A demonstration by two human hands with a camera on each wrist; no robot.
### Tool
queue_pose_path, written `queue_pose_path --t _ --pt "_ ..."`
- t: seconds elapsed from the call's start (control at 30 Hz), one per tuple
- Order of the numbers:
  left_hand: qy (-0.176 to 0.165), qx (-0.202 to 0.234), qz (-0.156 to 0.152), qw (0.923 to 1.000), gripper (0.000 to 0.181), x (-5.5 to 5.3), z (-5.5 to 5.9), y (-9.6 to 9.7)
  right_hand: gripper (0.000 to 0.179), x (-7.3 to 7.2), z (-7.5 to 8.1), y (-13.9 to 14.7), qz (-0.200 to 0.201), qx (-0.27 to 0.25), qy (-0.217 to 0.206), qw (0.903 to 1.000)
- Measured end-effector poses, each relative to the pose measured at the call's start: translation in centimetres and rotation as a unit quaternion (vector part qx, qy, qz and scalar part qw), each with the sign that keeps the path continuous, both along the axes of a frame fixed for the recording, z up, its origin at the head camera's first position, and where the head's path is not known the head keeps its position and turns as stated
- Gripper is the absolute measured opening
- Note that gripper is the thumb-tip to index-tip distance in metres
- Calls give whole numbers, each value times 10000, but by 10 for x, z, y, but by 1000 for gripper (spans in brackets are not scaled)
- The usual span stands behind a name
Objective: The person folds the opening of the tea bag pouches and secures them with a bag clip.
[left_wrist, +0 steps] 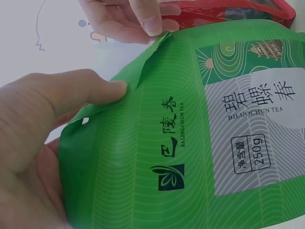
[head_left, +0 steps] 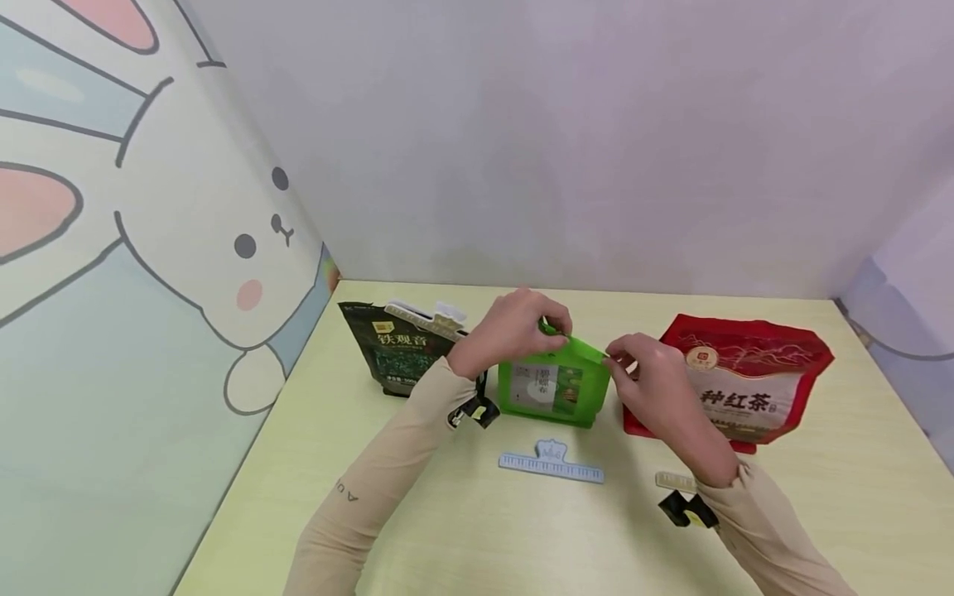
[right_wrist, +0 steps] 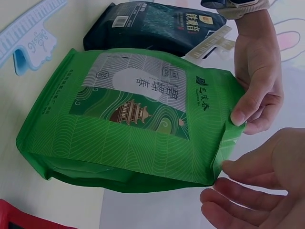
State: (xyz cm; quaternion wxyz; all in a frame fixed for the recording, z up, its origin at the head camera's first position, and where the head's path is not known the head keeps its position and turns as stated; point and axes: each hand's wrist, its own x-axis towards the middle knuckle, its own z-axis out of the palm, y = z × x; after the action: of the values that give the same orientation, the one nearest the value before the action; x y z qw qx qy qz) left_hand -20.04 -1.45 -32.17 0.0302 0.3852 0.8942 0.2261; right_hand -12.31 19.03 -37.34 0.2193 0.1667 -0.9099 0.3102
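A green tea bag (head_left: pixel 551 389), printed as Biluochun tea, stands upright on the table between both hands. My left hand (head_left: pixel 514 327) pinches its top edge, thumb on the printed face, as the left wrist view shows. At the bag's other top corner, my right hand (head_left: pixel 656 381) pinches the edge between thumb and fingers. The top rim is folded over in a narrow strip (left_wrist: pixel 143 67). In front of the bag lies a pale blue sealing clip (head_left: pixel 551 465) with a ruler-like bar.
Left of the green bag stands a dark green tea bag (head_left: pixel 395 352) with a whitish clip (head_left: pixel 421 319) across its top. A red tea bag (head_left: pixel 745 364) stands at the right. A beige clip (head_left: pixel 674 481) lies partly hidden by the right wrist. A wall rises behind the table.
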Motion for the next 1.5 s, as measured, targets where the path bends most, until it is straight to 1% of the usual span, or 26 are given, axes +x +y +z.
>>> queue_pose_path --t 0.13,0.23,0.57,1.0,1.17,1.37,1.5 --pt "-33 8 -6 10000 4 1 0 1 12 2 0 1 48 0 127 9999" --pt "-30 16 4 10000 4 0 -1 1 14 4 0 3 100 -39 119 9999" --pt "-82 40 31 10000 5 -2 -1 1 17 9 2 10 206 -165 -378 9989" --pt "-112 -5 95 9999 5 -3 -2 2 21 18 1 12 480 -323 -542 9969" --pt "-110 26 91 9999 5 -4 -3 1 24 20 -2 11 572 -258 -570 9964" --pt "-71 91 0 9999 6 -5 -3 2 25 24 -4 11 703 -344 -848 9933" --pt "-116 62 15 9999 6 -5 -3 2 25 26 -6 9 776 -300 -1038 9911"
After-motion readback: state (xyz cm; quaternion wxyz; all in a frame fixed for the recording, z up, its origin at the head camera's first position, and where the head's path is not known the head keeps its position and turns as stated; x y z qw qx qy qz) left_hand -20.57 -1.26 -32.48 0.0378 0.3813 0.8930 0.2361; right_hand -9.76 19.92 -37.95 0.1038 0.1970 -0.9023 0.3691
